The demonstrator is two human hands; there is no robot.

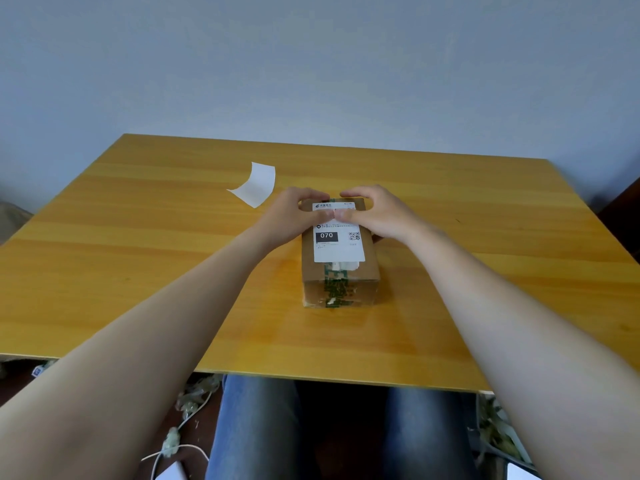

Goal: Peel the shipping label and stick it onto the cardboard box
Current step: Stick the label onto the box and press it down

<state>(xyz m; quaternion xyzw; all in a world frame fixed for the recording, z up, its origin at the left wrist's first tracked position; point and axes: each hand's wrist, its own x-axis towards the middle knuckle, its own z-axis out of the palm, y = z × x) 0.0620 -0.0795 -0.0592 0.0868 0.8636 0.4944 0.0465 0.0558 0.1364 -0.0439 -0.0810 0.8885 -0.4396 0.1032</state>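
A small brown cardboard box (341,284) with green-printed tape stands in the middle of the wooden table (138,271). A white shipping label (341,249) marked "070" with a QR code lies flat on the box's top. My left hand (291,218) rests at the box's far left side, its thumb pressing on the label's upper part. My right hand (381,216) mirrors it at the far right, thumb on the label next to the left thumb. The fingers of both hands curve over the box's far edge.
A curled white backing sheet (258,185) lies on the table, far left of the box. Beyond the table rises a plain wall. My legs in jeans sit under the near edge, with cables and clutter on the floor.
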